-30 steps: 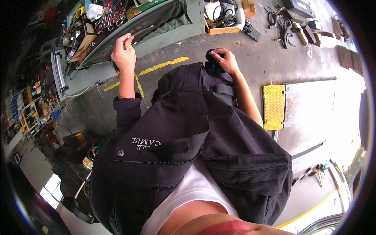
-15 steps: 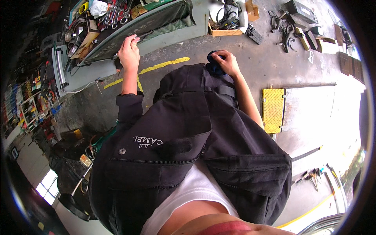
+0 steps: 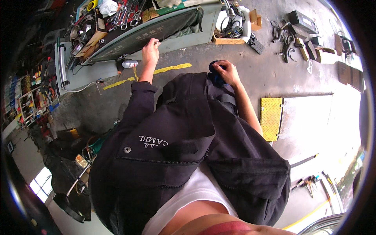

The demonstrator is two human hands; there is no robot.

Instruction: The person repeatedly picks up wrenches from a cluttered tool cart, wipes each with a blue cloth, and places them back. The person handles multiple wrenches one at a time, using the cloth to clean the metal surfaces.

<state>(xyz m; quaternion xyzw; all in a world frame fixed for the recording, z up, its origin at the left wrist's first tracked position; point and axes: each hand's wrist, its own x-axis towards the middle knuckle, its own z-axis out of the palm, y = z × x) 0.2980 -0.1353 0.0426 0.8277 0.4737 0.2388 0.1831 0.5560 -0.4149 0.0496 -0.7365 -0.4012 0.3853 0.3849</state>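
My left hand is raised in front of a dark, printed cover sheet along the near side of a grey tool bench. Its thumb and fingers are pinched together; a small pale glint shows at the tips, too small to name. In my right hand is a dark blue cloth, bunched in front of my lap, with its lower part partly hidden by the hand. Below the left hand, near the bench's edge, lies a white bottle.
Several wrenches lie on the bench, and a white bin of cables stands at its right end. Metal parts and a black case rest on the floor at the far right. A yellow ramp plate is at the right.
My left hand has moved to the right along the dark cover, and the white bottle now shows. My right hand keeps hold of the blue cloth. The view has shifted slightly.
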